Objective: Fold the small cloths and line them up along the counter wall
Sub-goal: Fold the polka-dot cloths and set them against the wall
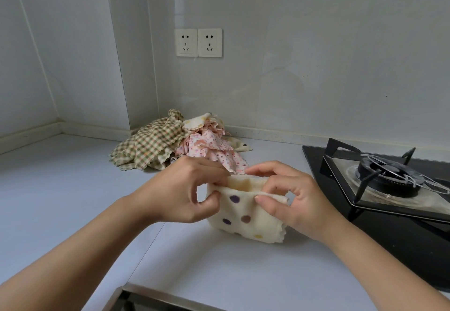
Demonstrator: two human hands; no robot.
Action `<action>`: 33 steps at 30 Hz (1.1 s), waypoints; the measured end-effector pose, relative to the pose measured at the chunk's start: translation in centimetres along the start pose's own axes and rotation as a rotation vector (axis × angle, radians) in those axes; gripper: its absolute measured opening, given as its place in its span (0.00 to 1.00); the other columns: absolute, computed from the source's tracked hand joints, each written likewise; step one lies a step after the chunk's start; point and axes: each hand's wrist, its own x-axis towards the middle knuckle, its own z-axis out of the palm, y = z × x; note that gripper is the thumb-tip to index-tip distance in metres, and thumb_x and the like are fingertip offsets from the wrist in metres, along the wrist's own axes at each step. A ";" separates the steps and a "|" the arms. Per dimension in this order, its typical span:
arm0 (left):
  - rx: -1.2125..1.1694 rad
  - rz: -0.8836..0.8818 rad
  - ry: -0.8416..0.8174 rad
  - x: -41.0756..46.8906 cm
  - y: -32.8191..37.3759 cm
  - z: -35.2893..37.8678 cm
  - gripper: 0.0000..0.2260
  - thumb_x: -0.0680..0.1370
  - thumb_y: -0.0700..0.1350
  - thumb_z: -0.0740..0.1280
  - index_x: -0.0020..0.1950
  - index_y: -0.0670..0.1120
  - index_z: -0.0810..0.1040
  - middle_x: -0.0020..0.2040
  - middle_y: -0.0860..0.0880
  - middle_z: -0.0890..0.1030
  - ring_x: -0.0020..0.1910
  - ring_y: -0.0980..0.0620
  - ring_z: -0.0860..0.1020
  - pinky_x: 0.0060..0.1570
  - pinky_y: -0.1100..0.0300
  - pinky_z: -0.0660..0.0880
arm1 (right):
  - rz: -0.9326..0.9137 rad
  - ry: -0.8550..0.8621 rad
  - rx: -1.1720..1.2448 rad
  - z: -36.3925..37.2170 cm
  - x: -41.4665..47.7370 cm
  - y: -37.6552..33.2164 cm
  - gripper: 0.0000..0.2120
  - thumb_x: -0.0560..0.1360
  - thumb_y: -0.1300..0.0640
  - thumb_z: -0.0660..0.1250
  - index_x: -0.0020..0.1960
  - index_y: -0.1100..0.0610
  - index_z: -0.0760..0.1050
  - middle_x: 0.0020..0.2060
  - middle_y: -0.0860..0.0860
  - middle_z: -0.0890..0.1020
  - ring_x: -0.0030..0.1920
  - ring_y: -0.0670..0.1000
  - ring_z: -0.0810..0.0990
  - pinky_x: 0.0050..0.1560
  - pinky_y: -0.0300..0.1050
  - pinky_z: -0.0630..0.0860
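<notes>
Polka-dot cloth — your left hand and right hand pinch its top edges; square them, then flatten toward six o'clock.

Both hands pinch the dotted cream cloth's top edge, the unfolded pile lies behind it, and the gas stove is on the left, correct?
No: the head view shows the gas stove on the right. The left hand and right hand do pinch the dotted cream cloth, with the unfolded pile behind it.
</notes>
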 end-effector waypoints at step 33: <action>-0.230 -0.264 0.208 0.8 0.3 -0.6 0.13 0.73 0.33 0.69 0.43 0.52 0.75 0.43 0.63 0.79 0.43 0.60 0.78 0.48 0.64 0.76 | 0.161 0.133 0.116 0.3 0.4 -0.8 0.04 0.67 0.48 0.71 0.37 0.45 0.77 0.43 0.47 0.82 0.45 0.48 0.80 0.52 0.37 0.73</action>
